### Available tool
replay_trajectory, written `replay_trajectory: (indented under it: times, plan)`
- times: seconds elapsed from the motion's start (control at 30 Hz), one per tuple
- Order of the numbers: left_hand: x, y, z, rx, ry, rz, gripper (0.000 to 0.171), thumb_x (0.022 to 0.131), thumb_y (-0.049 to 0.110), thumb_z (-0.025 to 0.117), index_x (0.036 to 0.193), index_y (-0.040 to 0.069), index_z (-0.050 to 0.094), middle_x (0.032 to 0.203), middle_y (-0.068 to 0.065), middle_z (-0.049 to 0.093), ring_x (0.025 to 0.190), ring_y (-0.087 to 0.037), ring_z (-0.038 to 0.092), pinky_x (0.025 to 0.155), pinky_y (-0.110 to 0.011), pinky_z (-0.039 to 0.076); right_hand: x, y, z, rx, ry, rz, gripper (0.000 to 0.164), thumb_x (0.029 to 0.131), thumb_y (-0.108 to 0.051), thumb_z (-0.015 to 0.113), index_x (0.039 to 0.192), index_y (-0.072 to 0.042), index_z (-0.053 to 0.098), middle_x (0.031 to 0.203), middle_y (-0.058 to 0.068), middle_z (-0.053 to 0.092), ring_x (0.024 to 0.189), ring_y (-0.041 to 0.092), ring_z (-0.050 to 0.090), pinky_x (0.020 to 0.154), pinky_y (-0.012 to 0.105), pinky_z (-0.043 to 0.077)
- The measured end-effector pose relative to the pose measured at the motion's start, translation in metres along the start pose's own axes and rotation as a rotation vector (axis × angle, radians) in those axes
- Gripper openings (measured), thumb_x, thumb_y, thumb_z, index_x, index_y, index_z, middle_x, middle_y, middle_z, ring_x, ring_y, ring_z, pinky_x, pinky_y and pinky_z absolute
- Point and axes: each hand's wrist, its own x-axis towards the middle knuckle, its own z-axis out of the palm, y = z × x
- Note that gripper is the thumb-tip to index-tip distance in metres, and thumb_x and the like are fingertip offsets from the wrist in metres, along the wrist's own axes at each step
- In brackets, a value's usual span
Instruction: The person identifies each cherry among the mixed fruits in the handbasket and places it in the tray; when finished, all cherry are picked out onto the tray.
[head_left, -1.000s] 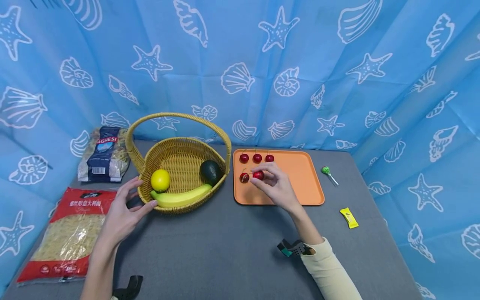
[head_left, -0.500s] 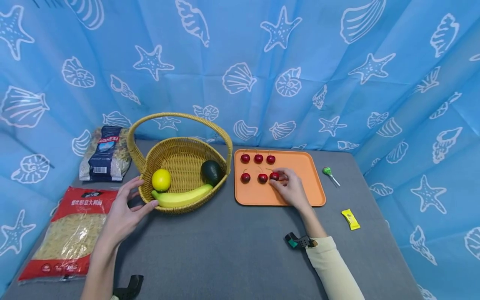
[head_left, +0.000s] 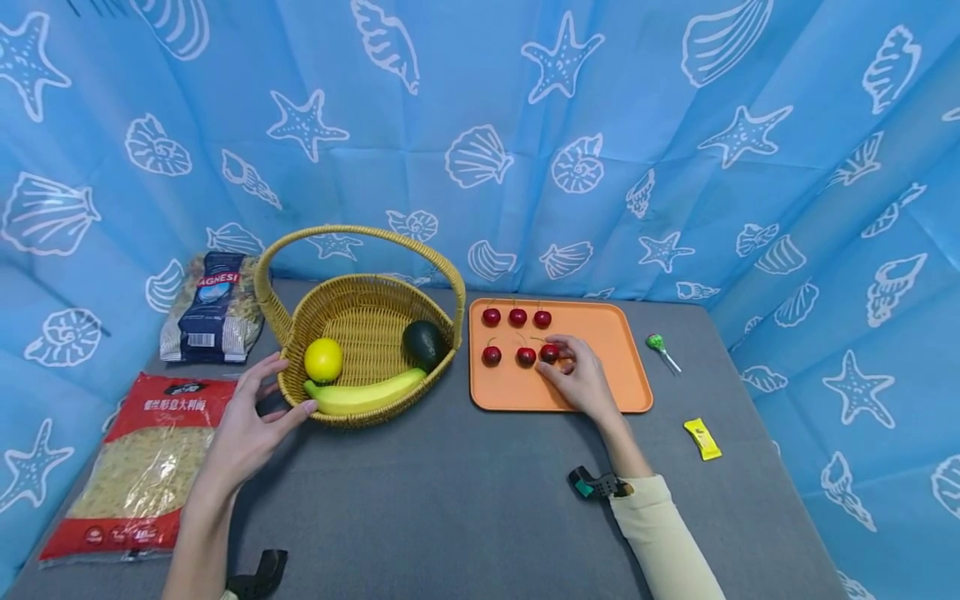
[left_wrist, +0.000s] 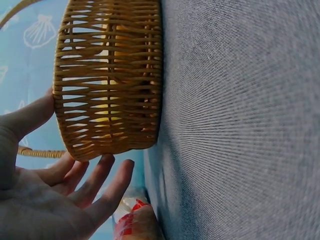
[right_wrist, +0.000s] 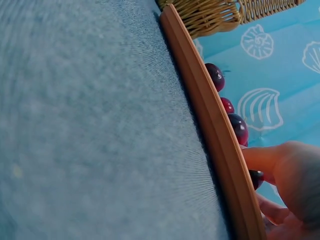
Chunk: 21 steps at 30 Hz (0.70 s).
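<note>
My left hand holds the near left rim of the yellow wicker basket, thumb and fingers spread to either side of it. In the left wrist view, the thumb touches the woven wall. Inside lie a lemon, a banana and an avocado. My right hand is over the orange tray, its thumb and fingers loosely around the front-row right cherry. The thumb appears slightly spread from that cherry. Two other cherries complete the front row; three cherries form the back row.
A blue pasta bag and a red pasta bag lie left of the basket. Right of the tray are a green lollipop and a yellow wrapped candy. A blue shell-patterned curtain borders the grey table.
My right hand has moved rightward from the front row's middle to its right end, where a cherry now rests; lately its thumb has spread slightly. My left hand has stayed at the basket.
</note>
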Motion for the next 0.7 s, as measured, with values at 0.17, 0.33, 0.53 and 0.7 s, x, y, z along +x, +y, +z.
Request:
replay_trajectory:
  times: [0.17,0.33,0.53,0.7]
  plan:
    - [0.001,0.000,-0.001,-0.002,-0.016,0.002,0.087,0.102,0.035,0.078,0.168,0.003,0.030,0.180,-0.023,0.016,0.153,-0.057,0.037,0.114,-0.068,0.055,-0.001,0.001,0.001,0.007,0.021,0.011,0.049,0.098,-0.020,0.082,0.141,-0.006,0.064,0.135,0.020,0.067,0.116,0.035,0.069,0.084,0.020,0.057]
    - [0.002,0.000,-0.002,0.015,-0.021,0.014,0.086,0.103,0.036,0.076,0.168,0.003,0.030,0.180,-0.025,0.017,0.152,-0.057,0.039,0.113,-0.069,0.055,-0.002,0.000,0.003,0.022,0.035,0.027,0.049,0.097,-0.018,0.083,0.141,-0.005,0.065,0.135,0.020,0.066,0.117,0.035,0.070,0.084,0.017,0.058]
    - [-0.001,-0.003,-0.007,0.085,-0.027,0.093,0.081,0.103,0.034,0.076,0.164,0.000,0.036,0.177,-0.027,0.023,0.149,-0.056,0.042,0.107,-0.069,0.059,-0.003,0.001,0.001,0.034,0.024,0.050,0.051,0.099,-0.022,0.082,0.143,-0.006,0.063,0.139,0.019,0.063,0.120,0.035,0.068,0.082,0.011,0.054]
    - [-0.006,-0.003,-0.015,0.147,-0.072,0.086,0.083,0.103,0.040,0.076,0.165,0.002,0.037,0.176,-0.028,0.026,0.150,-0.054,0.042,0.108,-0.069,0.058,-0.005,0.005,-0.001,0.049,0.014,0.059,0.052,0.099,-0.023,0.082,0.145,-0.008,0.062,0.142,0.018,0.062,0.125,0.035,0.067,0.086,0.012,0.054]
